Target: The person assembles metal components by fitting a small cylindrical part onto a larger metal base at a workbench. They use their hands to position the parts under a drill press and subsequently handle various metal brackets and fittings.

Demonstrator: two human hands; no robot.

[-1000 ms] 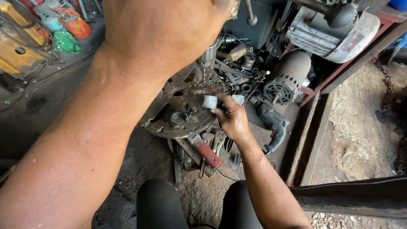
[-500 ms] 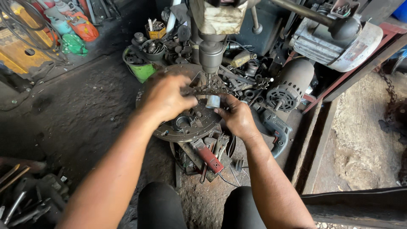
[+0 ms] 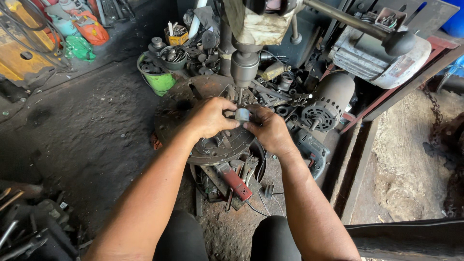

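Bushing (image 3: 242,114), small grey metal cylinder, pinched between fingertips of left hand (image 3: 211,117) and right hand (image 3: 268,129), directly under drill chuck (image 3: 244,69), above round rusty table (image 3: 193,111). Judged rigid, light for its size, possibly oily-slick; best gripped across its round sides, as the closed fingers do

Left hand (image 3: 209,117) now apparently on metal piece (image 3: 242,114).

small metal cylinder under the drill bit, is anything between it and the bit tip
Nothing visible. Both the left hand and the right hand pinch the small metal cylinder from the sides on the round table, leaving its top bare directly beneath the drill bit.
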